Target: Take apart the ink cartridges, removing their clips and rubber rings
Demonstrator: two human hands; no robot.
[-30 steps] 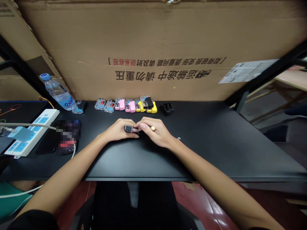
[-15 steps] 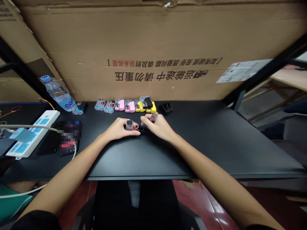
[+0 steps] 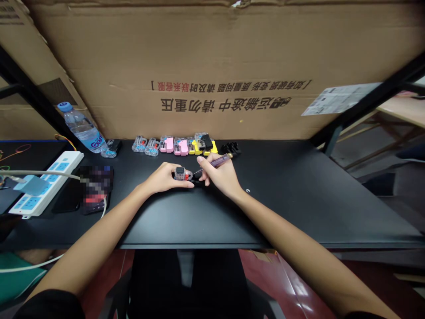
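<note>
Head camera, one, worn by the person. Position: above the near edge of the black desk (image 3: 292, 217). Facing: forward and steeply down, toward the far cardboard panel (image 3: 212, 48). Range: close, within arm's reach; left hand (image 3: 162, 178) and right hand (image 3: 223, 176) near mid-view. Field: wide, from power strip (image 3: 48, 188), left, to wooden table (image 3: 405, 110), far right; red floor (image 3: 285, 279) at the near limit.

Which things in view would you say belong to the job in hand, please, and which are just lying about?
Job:
clear gadget, in the left hand
pen-shaped tool, in the right hand
probably the row of similar gadgets

Lying about, it seems:
water bottle
power strip
phone
</note>
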